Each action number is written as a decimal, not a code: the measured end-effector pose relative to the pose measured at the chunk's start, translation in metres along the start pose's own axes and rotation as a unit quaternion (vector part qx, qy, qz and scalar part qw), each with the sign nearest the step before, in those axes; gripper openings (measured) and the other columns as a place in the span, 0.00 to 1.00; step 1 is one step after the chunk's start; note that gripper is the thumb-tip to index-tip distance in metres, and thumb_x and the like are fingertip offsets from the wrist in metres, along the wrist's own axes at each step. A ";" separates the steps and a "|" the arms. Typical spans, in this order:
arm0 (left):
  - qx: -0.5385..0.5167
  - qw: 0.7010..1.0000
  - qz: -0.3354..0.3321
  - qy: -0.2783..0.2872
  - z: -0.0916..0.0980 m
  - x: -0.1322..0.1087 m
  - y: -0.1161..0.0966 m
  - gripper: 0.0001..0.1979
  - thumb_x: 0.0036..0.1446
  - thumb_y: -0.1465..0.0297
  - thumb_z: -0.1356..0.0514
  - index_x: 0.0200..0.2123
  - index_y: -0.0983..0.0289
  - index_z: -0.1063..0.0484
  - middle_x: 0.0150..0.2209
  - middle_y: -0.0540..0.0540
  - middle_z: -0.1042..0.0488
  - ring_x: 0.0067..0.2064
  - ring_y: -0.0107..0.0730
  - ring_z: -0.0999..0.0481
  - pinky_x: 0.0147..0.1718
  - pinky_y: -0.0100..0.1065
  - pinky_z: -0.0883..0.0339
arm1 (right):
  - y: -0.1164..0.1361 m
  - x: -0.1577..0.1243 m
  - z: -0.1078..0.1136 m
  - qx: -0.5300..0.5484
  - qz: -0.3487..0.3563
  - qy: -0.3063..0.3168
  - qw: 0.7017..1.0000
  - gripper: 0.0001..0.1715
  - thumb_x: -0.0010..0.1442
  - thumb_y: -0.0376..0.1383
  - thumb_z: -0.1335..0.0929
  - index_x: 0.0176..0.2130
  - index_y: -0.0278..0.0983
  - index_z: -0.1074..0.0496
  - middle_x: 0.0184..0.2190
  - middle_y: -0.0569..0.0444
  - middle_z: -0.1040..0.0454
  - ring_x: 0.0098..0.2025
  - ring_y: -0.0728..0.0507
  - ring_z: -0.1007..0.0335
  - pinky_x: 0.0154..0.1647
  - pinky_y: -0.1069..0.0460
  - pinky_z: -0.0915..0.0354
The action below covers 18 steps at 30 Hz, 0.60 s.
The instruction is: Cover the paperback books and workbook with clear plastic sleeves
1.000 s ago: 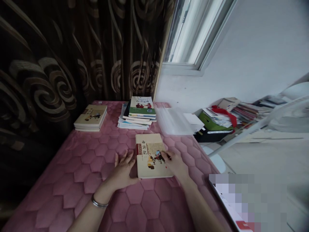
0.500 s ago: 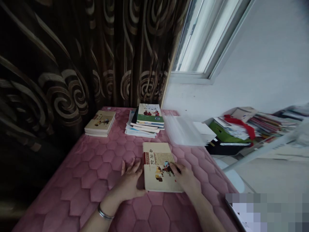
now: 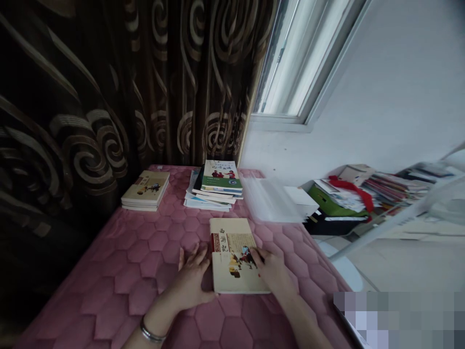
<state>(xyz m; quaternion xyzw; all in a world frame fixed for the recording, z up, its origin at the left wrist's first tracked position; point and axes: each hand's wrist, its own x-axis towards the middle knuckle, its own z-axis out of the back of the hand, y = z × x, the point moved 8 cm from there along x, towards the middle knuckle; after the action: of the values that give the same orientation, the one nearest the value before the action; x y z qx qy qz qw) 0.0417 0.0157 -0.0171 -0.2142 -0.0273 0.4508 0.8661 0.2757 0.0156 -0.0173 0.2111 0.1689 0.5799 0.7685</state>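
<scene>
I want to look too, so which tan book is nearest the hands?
The tan book between the left hand and right hand; the other tan book tops a stack at the left, near the curtain.

A book (image 3: pixel 236 257) lies on the middle of the desk (image 3: pixel 134 295), between the left hand (image 3: pixel 192 278) and right hand (image 3: pixel 274 274). Behind it: a book stack (image 3: pixel 145 191) at the far-left corner, a second stack (image 3: pixel 221 180) near the far edge, a plastic item (image 3: pixel 271 199) toward the far-right corner.
</scene>
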 end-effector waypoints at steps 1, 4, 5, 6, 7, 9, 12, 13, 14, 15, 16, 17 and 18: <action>0.000 1.000 0.002 -0.001 0.001 0.000 0.000 0.46 0.44 0.54 0.35 0.64 0.60 0.46 0.68 0.62 0.56 0.69 0.54 0.63 0.61 0.64 0.76 | 0.001 0.000 0.000 -0.004 0.005 -0.004 1.000 0.23 0.65 0.44 0.43 0.42 0.38 0.24 0.35 0.47 0.21 0.38 0.41 0.25 0.36 0.52 0.36; -0.001 1.000 0.004 -0.004 0.002 -0.001 -0.001 0.45 0.44 0.54 0.36 0.64 0.60 0.46 0.68 0.62 0.56 0.69 0.53 0.63 0.61 0.63 0.75 | 0.004 0.001 0.002 -0.020 0.022 -0.023 0.999 0.21 0.65 0.42 0.43 0.41 0.40 0.23 0.36 0.49 0.21 0.37 0.42 0.25 0.36 0.53 0.36; -0.001 1.000 0.004 -0.003 0.002 -0.001 -0.001 0.45 0.44 0.54 0.36 0.64 0.60 0.46 0.68 0.62 0.55 0.69 0.52 0.63 0.61 0.63 0.76 | 0.004 0.001 0.002 -0.026 0.023 -0.027 0.999 0.21 0.65 0.42 0.43 0.41 0.40 0.23 0.35 0.49 0.22 0.37 0.42 0.25 0.36 0.53 0.36; -0.001 1.000 0.004 -0.001 0.002 -0.001 -0.001 0.45 0.44 0.55 0.36 0.64 0.61 0.46 0.68 0.62 0.55 0.69 0.52 0.63 0.61 0.62 0.76 | 0.004 0.001 0.002 -0.032 0.021 -0.027 0.999 0.21 0.65 0.42 0.42 0.41 0.40 0.23 0.35 0.49 0.22 0.37 0.42 0.25 0.36 0.53 0.36; 0.000 1.000 0.003 0.000 0.001 -0.001 -0.002 0.45 0.44 0.55 0.36 0.64 0.61 0.46 0.68 0.62 0.55 0.69 0.51 0.63 0.62 0.62 0.77 | 0.003 0.001 0.002 -0.036 0.016 -0.024 0.999 0.21 0.65 0.42 0.42 0.41 0.39 0.23 0.35 0.48 0.22 0.37 0.42 0.25 0.36 0.53 0.36; 0.000 1.000 0.004 0.001 0.002 0.000 -0.003 0.46 0.44 0.54 0.36 0.64 0.61 0.46 0.68 0.62 0.55 0.69 0.51 0.64 0.61 0.62 0.78 | 0.002 0.001 0.000 -0.041 0.004 -0.017 0.999 0.22 0.65 0.42 0.42 0.42 0.38 0.23 0.34 0.48 0.23 0.36 0.42 0.25 0.35 0.53 0.36; -0.005 1.000 0.004 0.001 0.005 -0.001 -0.005 0.46 0.44 0.54 0.36 0.65 0.61 0.47 0.68 0.63 0.55 0.69 0.51 0.64 0.61 0.62 0.78 | 0.002 0.001 0.000 -0.050 0.002 -0.022 0.999 0.23 0.65 0.42 0.43 0.43 0.37 0.23 0.35 0.47 0.24 0.36 0.43 0.26 0.36 0.53 0.36; -0.006 1.000 0.004 0.002 0.006 -0.001 -0.006 0.46 0.44 0.54 0.36 0.65 0.61 0.47 0.68 0.63 0.55 0.69 0.51 0.64 0.61 0.63 0.77 | 0.002 0.000 0.000 -0.052 0.004 -0.028 0.998 0.23 0.65 0.42 0.43 0.44 0.38 0.24 0.35 0.47 0.24 0.36 0.43 0.26 0.36 0.53 0.36; -0.005 1.000 0.005 0.004 0.007 -0.001 -0.007 0.46 0.45 0.54 0.37 0.65 0.61 0.48 0.68 0.63 0.55 0.69 0.51 0.64 0.61 0.63 0.77 | 0.002 0.000 0.001 -0.053 0.005 -0.034 0.998 0.23 0.65 0.42 0.43 0.44 0.38 0.24 0.35 0.48 0.24 0.36 0.43 0.26 0.36 0.53 0.37; -0.004 1.000 0.007 0.005 0.007 -0.001 -0.007 0.45 0.45 0.55 0.37 0.65 0.61 0.48 0.68 0.63 0.54 0.69 0.51 0.64 0.61 0.63 0.77 | 0.002 0.000 0.001 -0.054 0.005 -0.037 0.998 0.23 0.65 0.42 0.43 0.44 0.38 0.24 0.35 0.48 0.25 0.35 0.44 0.26 0.35 0.54 0.37; -0.002 1.000 0.008 0.005 0.007 -0.002 -0.007 0.45 0.45 0.55 0.37 0.65 0.60 0.48 0.68 0.63 0.54 0.69 0.52 0.64 0.61 0.64 0.76 | 0.002 0.000 0.001 -0.055 0.005 -0.039 0.998 0.22 0.65 0.42 0.43 0.44 0.38 0.23 0.35 0.48 0.25 0.35 0.44 0.26 0.35 0.54 0.37; 0.000 1.000 0.008 0.006 0.007 -0.002 -0.006 0.45 0.45 0.55 0.37 0.65 0.60 0.48 0.68 0.63 0.54 0.69 0.52 0.63 0.61 0.64 0.76 | 0.003 0.001 0.001 -0.056 0.007 -0.037 0.998 0.22 0.65 0.41 0.42 0.43 0.38 0.23 0.35 0.48 0.24 0.35 0.44 0.26 0.36 0.54 0.37; 0.003 1.000 0.008 0.006 0.006 -0.001 -0.006 0.45 0.45 0.55 0.37 0.65 0.60 0.48 0.68 0.63 0.54 0.69 0.52 0.63 0.61 0.64 0.76 | 0.003 0.001 0.001 -0.058 0.009 -0.032 0.998 0.22 0.65 0.41 0.42 0.43 0.38 0.23 0.34 0.48 0.24 0.35 0.44 0.26 0.36 0.54 0.37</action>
<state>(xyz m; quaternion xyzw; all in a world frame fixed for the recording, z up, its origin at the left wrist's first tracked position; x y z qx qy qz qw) 0.0439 0.0138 -0.0096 -0.2142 -0.0195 0.4564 0.8634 0.2741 0.0173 -0.0151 0.1864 0.1081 0.5884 0.7793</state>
